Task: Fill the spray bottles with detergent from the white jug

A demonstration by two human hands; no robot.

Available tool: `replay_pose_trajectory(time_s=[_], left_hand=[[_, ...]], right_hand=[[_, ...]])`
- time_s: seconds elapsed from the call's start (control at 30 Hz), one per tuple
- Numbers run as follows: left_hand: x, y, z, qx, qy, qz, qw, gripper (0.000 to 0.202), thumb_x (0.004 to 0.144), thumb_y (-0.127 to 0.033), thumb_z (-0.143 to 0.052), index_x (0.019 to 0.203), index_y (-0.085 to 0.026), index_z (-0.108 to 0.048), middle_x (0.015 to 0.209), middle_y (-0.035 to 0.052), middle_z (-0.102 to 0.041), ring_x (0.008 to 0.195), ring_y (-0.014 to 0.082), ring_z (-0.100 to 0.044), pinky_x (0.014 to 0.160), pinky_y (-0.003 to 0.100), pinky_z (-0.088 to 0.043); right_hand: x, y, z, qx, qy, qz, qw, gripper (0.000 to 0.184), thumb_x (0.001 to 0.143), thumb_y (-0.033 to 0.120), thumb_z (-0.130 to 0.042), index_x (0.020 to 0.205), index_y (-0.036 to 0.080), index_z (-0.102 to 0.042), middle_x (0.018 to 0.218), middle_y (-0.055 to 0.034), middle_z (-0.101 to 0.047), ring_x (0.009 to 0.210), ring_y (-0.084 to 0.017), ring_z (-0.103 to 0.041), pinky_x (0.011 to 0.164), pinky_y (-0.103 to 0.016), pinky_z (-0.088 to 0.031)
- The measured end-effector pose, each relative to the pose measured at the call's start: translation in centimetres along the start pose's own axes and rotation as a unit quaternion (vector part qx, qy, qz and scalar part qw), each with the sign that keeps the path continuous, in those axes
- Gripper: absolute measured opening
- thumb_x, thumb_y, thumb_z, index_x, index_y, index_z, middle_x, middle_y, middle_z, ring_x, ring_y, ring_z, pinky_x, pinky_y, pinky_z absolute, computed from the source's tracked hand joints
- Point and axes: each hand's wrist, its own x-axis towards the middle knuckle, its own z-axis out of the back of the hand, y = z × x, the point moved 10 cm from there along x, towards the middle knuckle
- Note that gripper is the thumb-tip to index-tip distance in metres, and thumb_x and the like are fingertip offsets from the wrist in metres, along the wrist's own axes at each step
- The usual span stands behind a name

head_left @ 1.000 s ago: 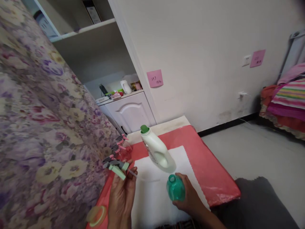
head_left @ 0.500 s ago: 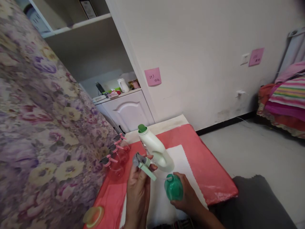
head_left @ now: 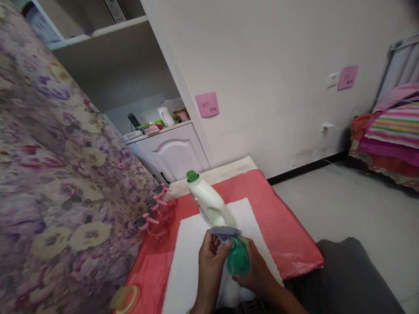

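My right hand (head_left: 254, 270) is wrapped round a green see-through spray bottle (head_left: 238, 258) above the white cloth. In my left hand (head_left: 211, 257) is a grey and pale green spray head (head_left: 225, 233), gripped by the fingers at the mouth of the green bottle. Whether its thread has caught on the neck is hidden by my fingers. Just beyond my hands a white detergent bottle (head_left: 209, 196) with a handle stands on the cloth, its mouth showing a green spout.
Several clear spray bottles with pink triggers (head_left: 157, 213) stand at the table's left, by the flowered curtain (head_left: 65, 174). A yellowish round lid (head_left: 126, 298) lies front left. White cloth (head_left: 186, 261) covers part of the red tabletop (head_left: 288, 235). A dark grey seat (head_left: 353, 274) is at right.
My left hand has moved right and brought the spray head onto the green bottle's mouth, turning it on the way. My right hand keeps its hold with little movement.
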Motion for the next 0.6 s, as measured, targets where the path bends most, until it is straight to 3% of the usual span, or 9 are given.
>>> replay_pose_trajectory(time_s=[0.13,0.3,0.47,0.6], left_hand=[[0.2,2.3,0.6,0.008,0.004,0.015,1.000,0.030,0.071,-0.024,-0.080,0.097,-0.019,-0.066,0.096,0.0054,-0.075,0.093,0.0214,-0.067,0.084,0.032,-0.051],[-0.1,3.6,1.0,0.023,0.002,0.028,0.999,0.037,0.069,-0.025,-0.081,0.105,-0.019,-0.070,0.105,0.0090,-0.076,0.102,0.0264,-0.067,0.091,0.037,-0.050],[-0.4,3.3,1.2,0.028,-0.023,0.004,0.999,0.032,0.070,-0.025,-0.080,0.100,-0.019,-0.073,0.104,0.0083,-0.076,0.102,0.0262,-0.067,0.090,0.036,-0.051],[-0.4,2.7,1.2,0.060,-0.039,-0.015,0.997,0.033,0.068,-0.024,-0.080,0.100,-0.021,-0.072,0.096,0.0038,-0.076,0.093,0.0224,-0.068,0.085,0.031,-0.051]], right_hand=[[0.0,-0.4,-0.2,0.010,0.002,0.004,1.000,0.087,0.054,0.014,-0.072,0.134,0.021,-0.039,0.130,-0.0114,-0.055,0.122,-0.030,-0.053,0.104,-0.043,-0.043],[-0.1,-0.5,-0.2,0.015,0.004,-0.013,1.000,0.088,0.052,0.015,-0.074,0.134,0.021,-0.041,0.132,-0.0119,-0.054,0.124,-0.030,-0.053,0.105,-0.044,-0.042],[-0.1,-0.3,0.0,0.019,0.008,-0.024,1.000,0.086,0.051,0.013,-0.076,0.130,0.023,-0.043,0.124,-0.0088,-0.058,0.115,-0.029,-0.057,0.098,-0.042,-0.047],[0.0,-0.2,0.0,0.021,0.005,-0.015,1.000,0.090,0.049,0.011,-0.075,0.131,0.023,-0.041,0.130,-0.0098,-0.055,0.120,-0.029,-0.054,0.101,-0.042,-0.044]])
